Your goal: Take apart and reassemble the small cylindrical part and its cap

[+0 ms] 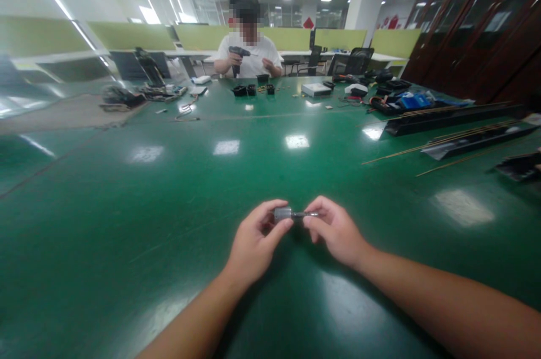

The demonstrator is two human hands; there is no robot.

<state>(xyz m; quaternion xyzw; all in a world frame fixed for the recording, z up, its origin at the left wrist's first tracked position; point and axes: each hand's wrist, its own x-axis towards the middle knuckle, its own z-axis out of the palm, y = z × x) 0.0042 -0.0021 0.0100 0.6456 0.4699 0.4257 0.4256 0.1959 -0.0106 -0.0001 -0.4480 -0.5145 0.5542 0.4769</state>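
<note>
My left hand (258, 240) grips a short grey metal cylinder (283, 213) between thumb and fingers, over the near part of the table. A thin dark shaft (298, 215) sticks out of the cylinder's right end, level with the tabletop. My right hand (333, 229) pinches the shaft's brighter far tip between thumb and forefinger. Whether the shaft and the cylinder are one piece cannot be made out. Fingers hide part of both ends. Below both hands lies the glossy green tabletop (177, 201).
Across the table a person (247, 54) holds a cordless drill (238, 57). Small black boxes (251, 89) stand before them. At right lie black channels (456, 116) with thin rods (406, 147), and a heap of tools with blue packs (414, 100). Cables and parts (164, 91) lie back left.
</note>
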